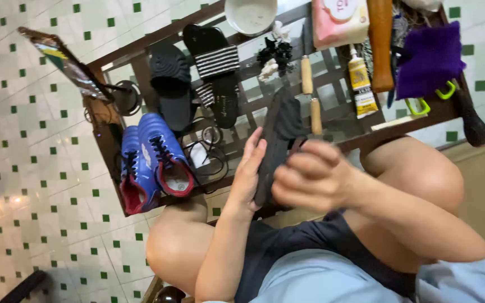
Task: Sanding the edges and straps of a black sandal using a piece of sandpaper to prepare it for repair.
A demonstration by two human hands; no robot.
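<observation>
I hold a black sandal (280, 132) on edge above my lap, its sole turned toward my left hand. My left hand (247, 175) lies flat along its left side, fingers stretched upward and supporting it. My right hand (309, 178) is blurred, with its fingers curled against the sandal's right edge near the lower end. Whether it also holds a small tool I cannot tell. A wooden-handled tool (315, 115) lies just above my right hand on the low slatted table (113, 143).
On the table are a pair of blue boots (154, 163), a black slide (170, 84), a striped sandal (218, 67), a white bowl (251, 14), a yellow glue tube (360, 84), a purple cloth (430, 59), green scissors (422, 105) and a phone on a stand (65, 63).
</observation>
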